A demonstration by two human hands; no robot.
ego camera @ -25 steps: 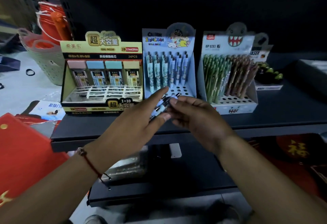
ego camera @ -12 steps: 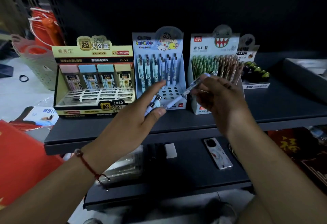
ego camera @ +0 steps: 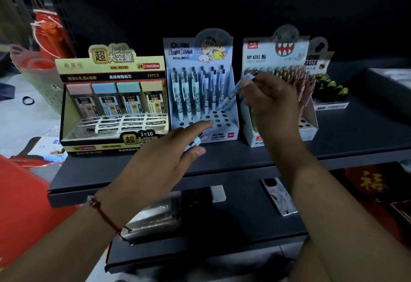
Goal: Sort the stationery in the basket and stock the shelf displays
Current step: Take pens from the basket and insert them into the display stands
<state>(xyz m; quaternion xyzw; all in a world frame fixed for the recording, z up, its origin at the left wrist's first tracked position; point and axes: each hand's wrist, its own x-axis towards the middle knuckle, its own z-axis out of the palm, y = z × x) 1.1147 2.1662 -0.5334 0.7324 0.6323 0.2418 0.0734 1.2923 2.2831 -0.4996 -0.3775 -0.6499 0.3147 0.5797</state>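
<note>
A blue cartoon pen display box stands on the dark shelf, with several blue pens upright in its back rows and bare holes in front. My right hand pinches one blue pen, tilted, its tip down over the right-hand holes of that box. My left hand hovers in front of the box and holds a few more blue pens between thumb and fingers; most of them are hidden by the hand.
A yellow pencil-lead display box stands left of the pen box. A shark-themed pen display and an eraser box stand to the right. Plastic baskets are at far left. The lower shelf holds a phone and a plastic packet.
My right hand drew one pen out of the bundle in my left hand, lifted it to the right, and has now lowered its tip toward the blue box's holes.
</note>
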